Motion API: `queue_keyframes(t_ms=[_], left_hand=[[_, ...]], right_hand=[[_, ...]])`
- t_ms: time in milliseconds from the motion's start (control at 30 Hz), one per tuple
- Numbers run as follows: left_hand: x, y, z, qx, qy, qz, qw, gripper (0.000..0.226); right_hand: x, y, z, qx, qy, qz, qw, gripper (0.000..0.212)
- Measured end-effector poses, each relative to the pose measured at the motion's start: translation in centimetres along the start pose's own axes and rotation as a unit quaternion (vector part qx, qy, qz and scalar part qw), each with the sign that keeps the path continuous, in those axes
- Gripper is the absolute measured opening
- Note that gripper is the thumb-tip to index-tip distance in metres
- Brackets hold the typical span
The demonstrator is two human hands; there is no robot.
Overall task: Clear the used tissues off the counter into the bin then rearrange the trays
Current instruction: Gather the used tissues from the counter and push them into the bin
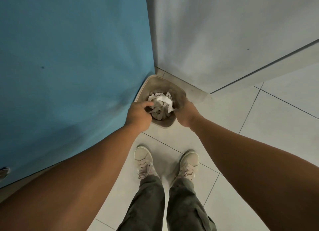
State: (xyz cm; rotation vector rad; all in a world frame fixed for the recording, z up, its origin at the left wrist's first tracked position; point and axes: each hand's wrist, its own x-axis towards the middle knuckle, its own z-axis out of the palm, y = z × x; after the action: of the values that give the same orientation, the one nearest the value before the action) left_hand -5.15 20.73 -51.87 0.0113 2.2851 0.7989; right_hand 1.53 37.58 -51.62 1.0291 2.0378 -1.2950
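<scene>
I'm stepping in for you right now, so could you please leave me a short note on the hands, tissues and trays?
Bin stands on the floor in a corner, tissues piled inside.
Left hand: over the bin's left rim, fingers curled into the tissues; grip unclear.
Right hand: at the bin's right rim, fingers hidden.
Done: tissues binned.
Left: check the counter, rearrange the trays; neither is in view.

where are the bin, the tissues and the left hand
bin (174,88): head view, bare inner wall
tissues (161,103): head view, middle of the pile
left hand (138,116): head view, back of the hand
</scene>
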Motion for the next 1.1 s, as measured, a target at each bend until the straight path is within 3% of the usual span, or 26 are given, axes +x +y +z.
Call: queue_keyframes(t_ms=[267,367,467,800,1100], left_hand=[[-5.0,5.3,-3.0,0.119,-0.022,0.02,0.992,0.049],[-8.9,9.7,-5.5,0.152,-0.005,0.074,0.986,0.05],[-13.3,14.4,-8.6,0.166,0.047,0.134,0.976,0.044],[-27.3,28.4,-22.9,0.085,0.206,0.254,0.941,0.059],[-35.4,27.3,-31.2,0.061,0.335,0.257,0.904,0.042]], right_hand=[[-8.2,-1.9,-4.9,-0.122,0.025,-0.054,0.991,0.066],[-12.4,-4.8,-7.7,-0.148,0.048,-0.101,0.983,0.066],[-17.3,-8.6,-11.2,-0.169,0.084,-0.151,0.97,0.063],[-30.2,-20.2,-21.7,-0.204,0.161,-0.305,0.916,0.051],[-38.2,-30.5,-19.3,-0.182,0.127,-0.49,0.843,0.043]])
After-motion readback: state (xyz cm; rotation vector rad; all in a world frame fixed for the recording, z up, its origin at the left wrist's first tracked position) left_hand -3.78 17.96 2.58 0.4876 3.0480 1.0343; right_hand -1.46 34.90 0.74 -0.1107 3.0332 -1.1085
